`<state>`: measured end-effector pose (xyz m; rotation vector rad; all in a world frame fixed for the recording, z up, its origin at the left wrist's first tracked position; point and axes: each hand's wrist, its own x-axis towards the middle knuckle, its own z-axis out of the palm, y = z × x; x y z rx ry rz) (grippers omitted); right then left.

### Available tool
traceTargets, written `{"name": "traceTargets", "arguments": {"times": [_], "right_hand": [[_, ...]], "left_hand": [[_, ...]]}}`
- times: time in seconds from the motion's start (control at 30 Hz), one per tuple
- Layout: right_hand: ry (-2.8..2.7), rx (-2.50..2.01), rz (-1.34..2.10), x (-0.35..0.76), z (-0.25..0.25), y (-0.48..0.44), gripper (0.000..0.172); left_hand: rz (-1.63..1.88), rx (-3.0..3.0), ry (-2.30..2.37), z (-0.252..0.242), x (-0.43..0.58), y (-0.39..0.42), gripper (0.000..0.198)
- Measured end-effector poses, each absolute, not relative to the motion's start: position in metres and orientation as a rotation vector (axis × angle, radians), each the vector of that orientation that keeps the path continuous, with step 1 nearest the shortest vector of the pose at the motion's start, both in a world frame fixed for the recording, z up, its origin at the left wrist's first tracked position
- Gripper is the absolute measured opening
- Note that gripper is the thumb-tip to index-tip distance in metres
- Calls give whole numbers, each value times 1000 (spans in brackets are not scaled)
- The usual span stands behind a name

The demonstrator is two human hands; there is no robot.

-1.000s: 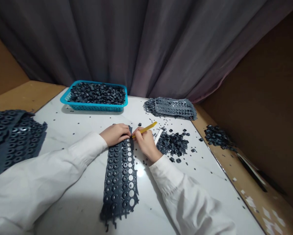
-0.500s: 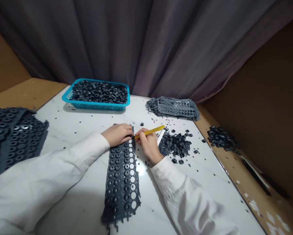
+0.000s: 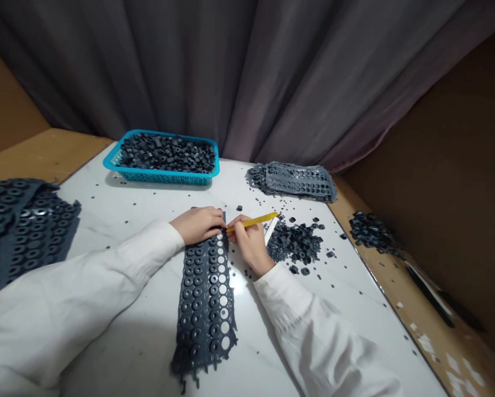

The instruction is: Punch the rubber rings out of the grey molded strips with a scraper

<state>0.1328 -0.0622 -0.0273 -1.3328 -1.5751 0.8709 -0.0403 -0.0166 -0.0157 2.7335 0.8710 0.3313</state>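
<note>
Two hands on the job, both at the top end of the strip; your left grip (image 3: 197, 225) is released, lying flat with the fingers over the top of the dark grey perforated rubber strip (image 3: 203, 298), pinning it to the marble-look worktop (image 3: 321, 325); your right grip (image 3: 250, 245) is clenched on a yellow stick (image 3: 252, 223), its left end at the strip's right edge, right beside your left fingers, its other end angled up past your knuckles; the strip lies directly in front of you, running lengthwise toward you from under your left grip; its right-hand column of holes shows white worktop through, while the other columns show dark rings seated in the holes; its near end is ragged; a white strip (image 3: 271, 230) sits just right of your right grip, against a loose heap of dark rings (image 3: 293, 242); many small dark bits are scattered around the heap; a blue plastic basket (image 3: 161, 178) full of dark rings stands at the far edge; a flattened stack of perforated sheets (image 3: 299, 182) lies far right, and a larger stack (image 3: 27, 231) lies left of your left sleeve (image 3: 81, 292); another heap of rings (image 3: 372, 231) sits on the wooden ledge (image 3: 416, 314); a grey curtain (image 3: 189, 71) hangs behind.
</note>
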Motion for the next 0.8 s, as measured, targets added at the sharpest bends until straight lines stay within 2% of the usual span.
{"name": "traceTargets", "arguments": {"times": [0.47, 0.63, 0.8], "right_hand": [[-1773, -1419, 741, 127, -13, -60, 22], [-1768, -1418, 734, 127, -14, -60, 21], [-1776, -1424, 737, 128, -14, -60, 22]], "left_hand": [[208, 2954, 888, -7, -34, -22, 15], [187, 3018, 917, -12, -32, -22, 22], [443, 2862, 894, -19, -37, -18, 23]]}}
